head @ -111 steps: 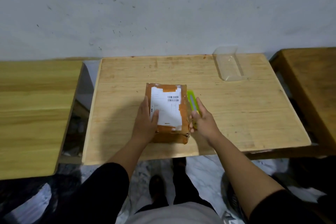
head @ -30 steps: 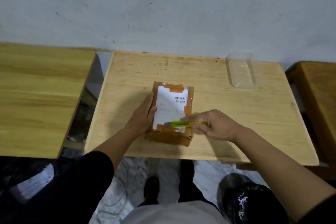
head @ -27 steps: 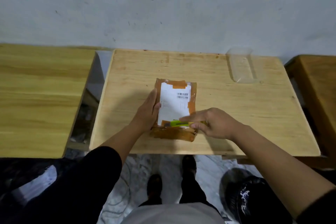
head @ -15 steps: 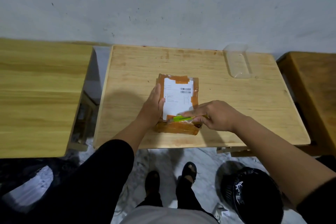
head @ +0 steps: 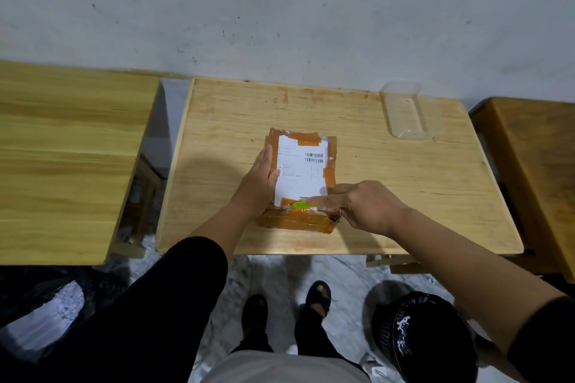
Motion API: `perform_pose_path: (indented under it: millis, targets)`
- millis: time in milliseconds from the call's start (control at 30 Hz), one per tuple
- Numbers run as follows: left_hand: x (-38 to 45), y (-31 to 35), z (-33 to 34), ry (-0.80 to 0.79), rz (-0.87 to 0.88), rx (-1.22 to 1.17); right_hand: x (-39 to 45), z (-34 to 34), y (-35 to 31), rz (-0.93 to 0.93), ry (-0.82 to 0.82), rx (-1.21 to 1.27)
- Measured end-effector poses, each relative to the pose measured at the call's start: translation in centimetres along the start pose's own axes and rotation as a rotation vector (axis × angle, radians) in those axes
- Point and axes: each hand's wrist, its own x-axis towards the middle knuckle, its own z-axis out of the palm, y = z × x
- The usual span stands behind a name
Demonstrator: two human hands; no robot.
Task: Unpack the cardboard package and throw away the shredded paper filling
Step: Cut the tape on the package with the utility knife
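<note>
A cardboard package (head: 303,221) wrapped in orange-brown tape, with a white shipping label on top, lies in the middle of the light wooden table (head: 404,183). My left hand (head: 259,183) lies flat along the package's left edge, thumb on the label, pressing it down. My right hand (head: 362,205) is closed around a lime-green utility knife (head: 300,204), whose tip rests across the near edge of the package top. The blade is hidden under my fingers. No shredded paper is visible; the package is shut.
A clear plastic tray (head: 404,112) lies at the table's back right. A bin lined with a black bag (head: 420,336) stands on the floor to the right of my feet. Wooden tables flank the table on the left (head: 62,158) and on the right (head: 535,165).
My right hand picked up the green knife from beside the package, turned it crosswise and laid it over the package's near edge. The left hand stayed on the package.
</note>
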Motion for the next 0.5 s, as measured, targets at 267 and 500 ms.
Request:
perform_pose_path:
  millis: [267,500]
  targets:
    - [-0.1,-0.1,0.0,-0.025,-0.002,0.073,0.6,-0.7,0.8,-0.034,-0.173,-0.005]
    - [0.0,-0.3,0.0,-0.026,-0.004,0.108,0.1,0.3,1.6,-0.051,-0.168,0.057]
